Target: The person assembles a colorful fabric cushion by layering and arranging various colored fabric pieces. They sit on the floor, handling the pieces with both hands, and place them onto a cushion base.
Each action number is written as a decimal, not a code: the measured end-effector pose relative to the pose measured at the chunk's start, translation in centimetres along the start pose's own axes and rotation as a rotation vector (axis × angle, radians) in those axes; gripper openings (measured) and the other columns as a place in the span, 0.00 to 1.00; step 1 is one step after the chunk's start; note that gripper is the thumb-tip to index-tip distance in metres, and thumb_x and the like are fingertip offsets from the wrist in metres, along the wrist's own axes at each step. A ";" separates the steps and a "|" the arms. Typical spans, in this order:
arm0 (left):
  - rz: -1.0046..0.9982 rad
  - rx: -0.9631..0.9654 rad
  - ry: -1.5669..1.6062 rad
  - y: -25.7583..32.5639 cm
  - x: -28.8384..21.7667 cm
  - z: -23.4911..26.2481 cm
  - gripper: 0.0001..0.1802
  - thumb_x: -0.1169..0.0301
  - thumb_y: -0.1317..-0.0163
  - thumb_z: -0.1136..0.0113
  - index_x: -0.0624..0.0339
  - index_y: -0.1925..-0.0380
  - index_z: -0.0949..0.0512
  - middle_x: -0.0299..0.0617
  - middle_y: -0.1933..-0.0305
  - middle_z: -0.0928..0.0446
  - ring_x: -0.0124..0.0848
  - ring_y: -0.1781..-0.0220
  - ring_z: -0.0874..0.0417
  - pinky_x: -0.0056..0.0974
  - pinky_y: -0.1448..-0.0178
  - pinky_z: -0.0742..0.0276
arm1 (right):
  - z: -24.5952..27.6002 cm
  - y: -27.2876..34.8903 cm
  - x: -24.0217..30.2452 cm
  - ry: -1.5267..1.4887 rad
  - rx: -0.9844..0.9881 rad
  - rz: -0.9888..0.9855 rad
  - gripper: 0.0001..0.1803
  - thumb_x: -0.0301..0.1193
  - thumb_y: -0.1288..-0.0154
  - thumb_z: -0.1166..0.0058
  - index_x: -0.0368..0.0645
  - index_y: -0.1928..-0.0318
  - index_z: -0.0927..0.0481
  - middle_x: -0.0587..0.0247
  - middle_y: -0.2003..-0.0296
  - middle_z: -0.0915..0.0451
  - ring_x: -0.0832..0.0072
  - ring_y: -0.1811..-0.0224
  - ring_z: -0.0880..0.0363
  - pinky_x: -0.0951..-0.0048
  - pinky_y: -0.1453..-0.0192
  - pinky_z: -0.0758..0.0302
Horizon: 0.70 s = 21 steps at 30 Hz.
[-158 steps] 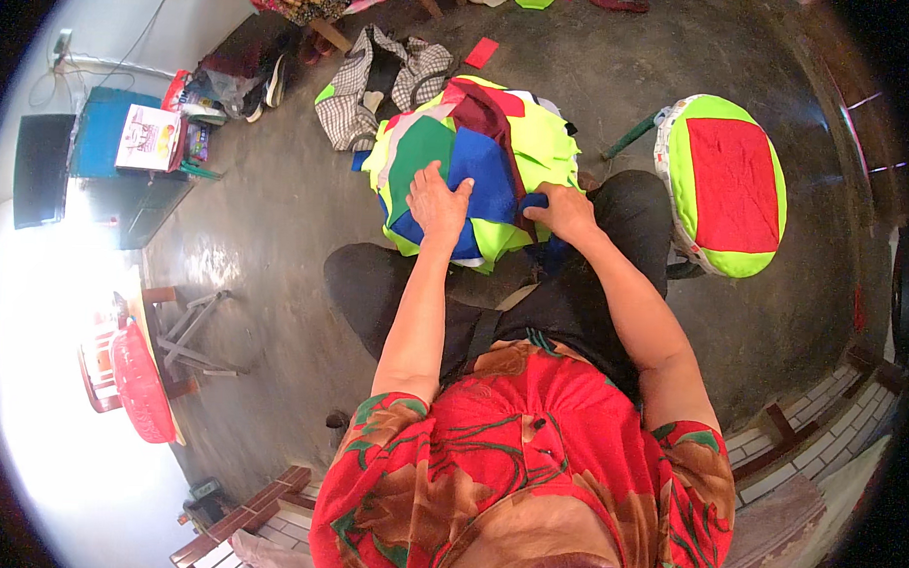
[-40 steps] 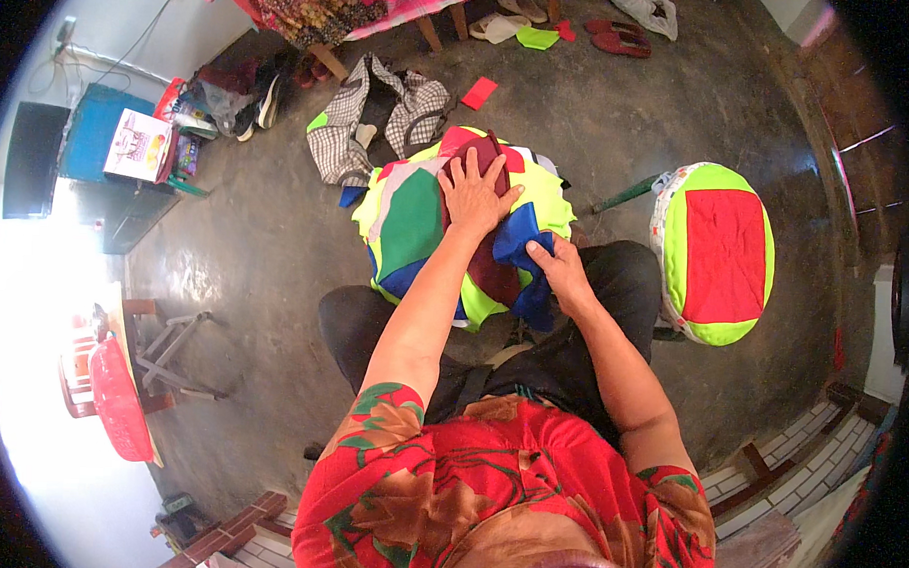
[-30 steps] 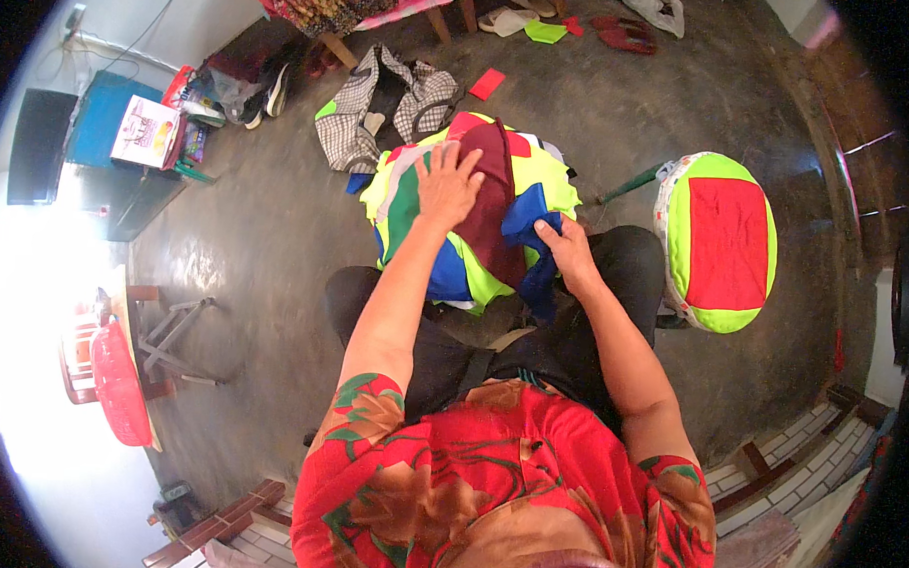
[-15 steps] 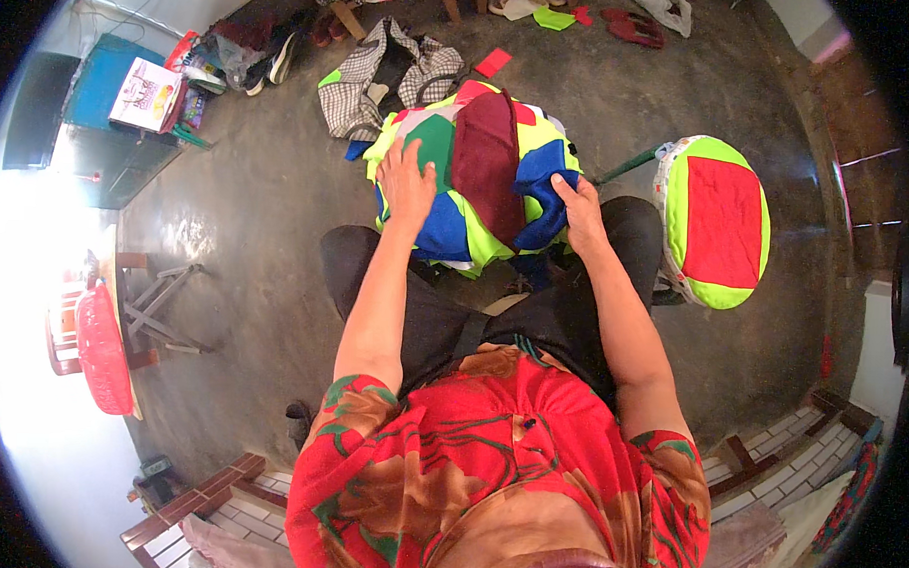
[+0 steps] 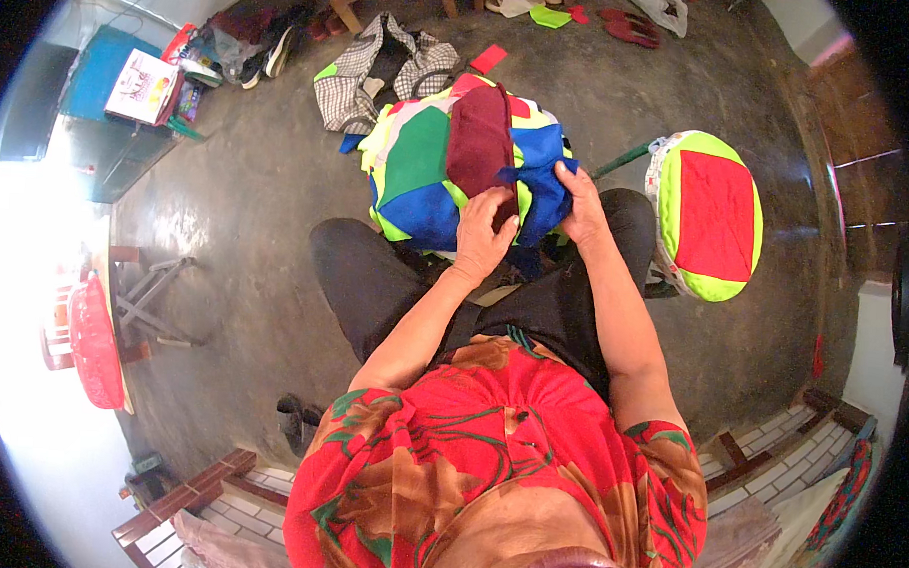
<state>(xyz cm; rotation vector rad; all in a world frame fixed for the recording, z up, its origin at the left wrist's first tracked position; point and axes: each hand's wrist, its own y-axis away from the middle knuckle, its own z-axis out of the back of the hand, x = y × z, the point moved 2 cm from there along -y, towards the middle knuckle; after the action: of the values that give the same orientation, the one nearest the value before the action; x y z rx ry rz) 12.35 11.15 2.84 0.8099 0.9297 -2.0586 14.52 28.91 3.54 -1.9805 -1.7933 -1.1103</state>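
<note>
In front of my knees is a bulky, rounded patchwork cloth piece [image 5: 417,155] with green, maroon, blue, red and neon yellow-green patches. My left hand [image 5: 486,233] lies at its near middle, fingers bent and closed on the lower edge of the maroon patch [image 5: 477,135]. At the right side my right hand [image 5: 581,206] pinches a loose flap of blue cloth [image 5: 545,195], thumb on top. The two hands are a short way apart. What lies beneath the patchwork, between my legs, is mostly hidden.
Right of my knee stands a round seat [image 5: 715,218] covered in red and neon green cloth. Checked fabric [image 5: 353,88] and a red scrap [image 5: 488,59] lie on the floor beyond. Shoes [image 5: 279,53] and a blue-green cabinet [image 5: 106,87] are at far left.
My left hand has moved right and nearer, from lying spread on the green patch to the maroon patch's edge. My right hand stays on the blue cloth.
</note>
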 end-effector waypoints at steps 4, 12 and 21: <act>0.547 0.144 1.064 -1.7 -1.2 0.3 0.27 0.61 0.42 0.35 0.64 0.46 0.29 0.42 0.48 0.26 0.33 0.46 0.26 0.37 0.38 0.35 | -0.7 0.7 0.0 0.074 0.173 -0.142 0.17 0.36 0.35 0.44 0.42 0.50 0.25 0.63 0.57 0.19 0.73 0.58 0.19 0.67 0.50 0.23; 0.586 0.033 0.868 -1.0 1.6 0.6 0.13 0.66 0.38 0.38 0.63 0.59 0.23 0.30 0.63 0.25 0.19 0.62 0.29 0.26 0.54 0.34 | 0.1 -0.2 -1.6 0.279 0.010 -0.213 0.13 0.32 0.35 0.45 0.42 0.52 0.23 0.66 0.63 0.18 0.76 0.63 0.19 0.70 0.56 0.23; 0.540 -0.082 0.885 -2.2 1.7 2.3 0.07 0.68 0.33 0.46 0.62 0.64 0.26 0.36 0.64 0.23 0.24 0.65 0.22 0.29 0.59 0.25 | 1.0 -0.7 -1.1 0.230 -0.174 -0.021 0.11 0.27 0.34 0.48 0.40 0.52 0.22 0.63 0.64 0.18 0.74 0.64 0.19 0.71 0.58 0.22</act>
<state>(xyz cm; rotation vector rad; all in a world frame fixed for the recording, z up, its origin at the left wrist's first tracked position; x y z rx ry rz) 9.08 9.75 3.59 1.7614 1.0644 -1.1563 14.27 28.89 1.96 -1.8384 -1.6512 -1.4801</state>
